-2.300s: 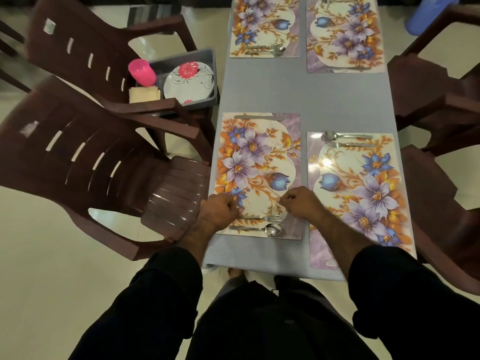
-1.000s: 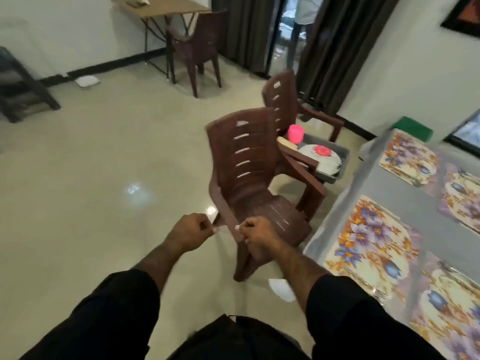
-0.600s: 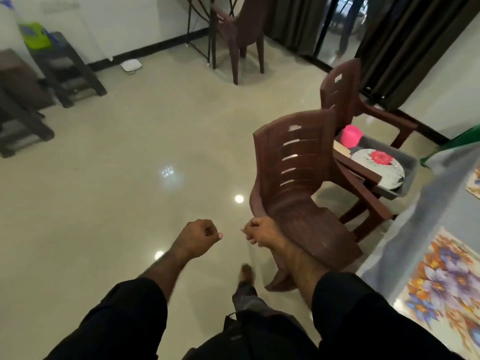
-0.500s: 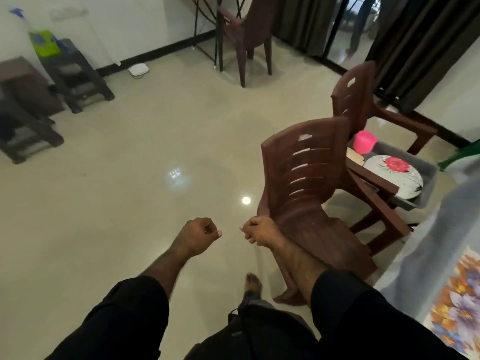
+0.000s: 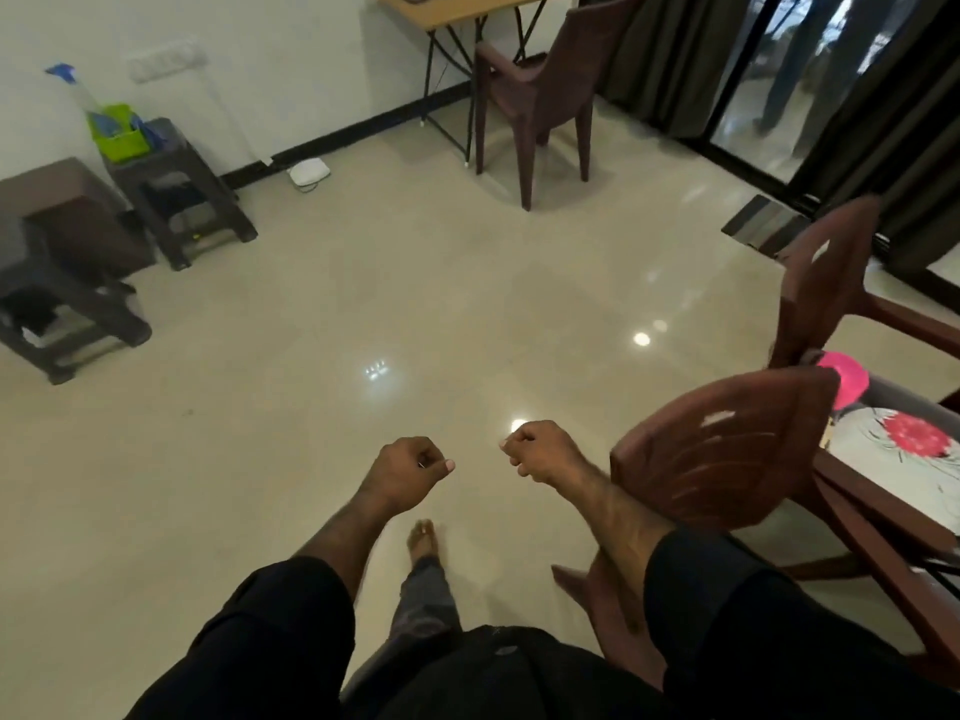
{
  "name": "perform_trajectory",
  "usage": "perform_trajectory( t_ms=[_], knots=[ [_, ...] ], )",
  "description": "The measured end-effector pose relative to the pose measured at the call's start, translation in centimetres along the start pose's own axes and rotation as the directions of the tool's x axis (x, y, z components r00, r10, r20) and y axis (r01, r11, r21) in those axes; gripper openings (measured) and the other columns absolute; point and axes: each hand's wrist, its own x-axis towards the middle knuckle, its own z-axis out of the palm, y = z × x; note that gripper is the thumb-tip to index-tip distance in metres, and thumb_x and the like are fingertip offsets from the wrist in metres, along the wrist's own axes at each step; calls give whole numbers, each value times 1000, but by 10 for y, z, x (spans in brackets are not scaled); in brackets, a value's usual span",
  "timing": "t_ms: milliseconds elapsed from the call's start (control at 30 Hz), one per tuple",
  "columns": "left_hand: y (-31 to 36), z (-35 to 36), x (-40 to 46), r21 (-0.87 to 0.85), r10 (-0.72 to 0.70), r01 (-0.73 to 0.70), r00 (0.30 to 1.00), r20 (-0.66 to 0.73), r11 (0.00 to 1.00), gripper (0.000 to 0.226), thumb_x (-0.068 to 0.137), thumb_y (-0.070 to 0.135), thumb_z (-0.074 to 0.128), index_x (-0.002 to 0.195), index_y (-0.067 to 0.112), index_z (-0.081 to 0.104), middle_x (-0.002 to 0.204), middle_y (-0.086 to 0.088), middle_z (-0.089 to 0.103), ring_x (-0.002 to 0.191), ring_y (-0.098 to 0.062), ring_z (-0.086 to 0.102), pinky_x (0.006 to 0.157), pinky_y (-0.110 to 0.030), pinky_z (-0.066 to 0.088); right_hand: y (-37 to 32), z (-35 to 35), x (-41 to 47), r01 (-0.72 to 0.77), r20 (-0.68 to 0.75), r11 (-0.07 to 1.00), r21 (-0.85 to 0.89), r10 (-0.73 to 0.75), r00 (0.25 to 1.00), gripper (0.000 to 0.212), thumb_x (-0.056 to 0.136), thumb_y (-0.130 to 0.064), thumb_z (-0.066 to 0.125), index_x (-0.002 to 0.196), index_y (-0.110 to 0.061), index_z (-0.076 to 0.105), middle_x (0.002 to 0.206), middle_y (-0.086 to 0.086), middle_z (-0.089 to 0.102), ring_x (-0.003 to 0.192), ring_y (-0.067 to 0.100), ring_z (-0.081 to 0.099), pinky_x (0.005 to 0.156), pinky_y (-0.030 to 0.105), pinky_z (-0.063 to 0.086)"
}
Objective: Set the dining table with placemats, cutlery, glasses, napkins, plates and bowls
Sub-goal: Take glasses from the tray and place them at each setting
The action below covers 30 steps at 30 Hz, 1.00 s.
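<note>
Walking: both hands carry nothing, likely between fetches.
Left hand (image 5: 408, 472): fingers curled, gripping nothing.
Right hand (image 5: 537, 452): fingers curled, gripping nothing.
Plate (image 5: 893, 452): waits in a tray (image 5: 906, 400) on a chair (image 5: 831, 283), within reach.

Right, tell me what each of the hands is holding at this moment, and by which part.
Nothing. The left hand and the right hand are both curled into loose fists over the floor, with no object in either.
</note>
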Motion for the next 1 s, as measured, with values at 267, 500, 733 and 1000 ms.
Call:
perform_trajectory(
  t_ms=[267,500,733,1000],
  knots=[
    [64,-75,188,90,120,-137,977,178,986,22,93,40,79,85,20,72,94,4,73,90,-13,67,74,-28,50,-73,-46,114,-97,-199,980,173,131,971,25,95,-33,73,97,-8,73,87,5,74,66,14,67,50,20,45],
    [184,-66,338,137,247,-306,909,337,942,23,92,41,80,81,22,72,94,4,74,90,-15,68,76,-29,53,-70,-137,196,-178,-331,919,351,300,895,20,94,-32,74,90,-13,72,82,2,73,67,16,68,53,22,45],
    [303,-16,471,228,265,-398,852,452,889,21,91,40,82,82,23,74,87,7,74,83,-14,67,70,-29,50,-68,-252,306,-226,-379,882,414,393,838,26,90,-39,76,91,-13,74,95,7,77,89,27,75,78,35,61],
    [451,50,588,208,303,-495,759,576,844,20,91,40,82,81,23,74,91,6,73,87,-14,67,72,-31,50,-73,-410,361,-282,-497,862,422,480,723,25,92,-42,73,90,-17,74,97,1,76,93,24,71,81,28,56]
  ],
)
